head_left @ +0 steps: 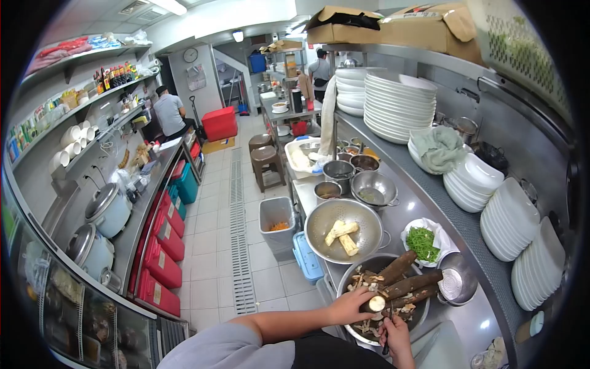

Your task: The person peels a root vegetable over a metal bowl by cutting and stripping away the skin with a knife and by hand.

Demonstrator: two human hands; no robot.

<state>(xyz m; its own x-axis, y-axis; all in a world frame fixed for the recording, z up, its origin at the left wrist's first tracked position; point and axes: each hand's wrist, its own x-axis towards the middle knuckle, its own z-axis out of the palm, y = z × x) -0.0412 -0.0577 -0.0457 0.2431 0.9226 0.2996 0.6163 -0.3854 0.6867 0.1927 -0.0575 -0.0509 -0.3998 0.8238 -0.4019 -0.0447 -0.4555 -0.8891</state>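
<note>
Your left hand (354, 305) is closed over the brown root (377, 303), which lies in the large bowl (343, 329) at the near end of the surface (410, 213), by its left edge. Its pale cut end points toward your right hand (395, 335); I think you hold it so in order to keep it steady. Your right hand is gripping the dark handle (386, 349) of a tool, close beside this cut end, but I cannot tell what kind of blade it has, or if it touches. Other roots (416, 285) lie in the same bowl, their far ends leaning on the rim, perhaps because they are too long to lie flat. Loose peelings (358, 284) are around them, and the bowl seems to serve for catching these. Just beyond it, along the left edge of the surface, the colander (315, 229) carries pale pieces (342, 234), probably to keep them apart from the peelings. Toward the right edge, the green strips (423, 244) rest in a lined bowl, and just nearer, beside the large bowl, stands a smaller metal bowl (460, 278).
</note>
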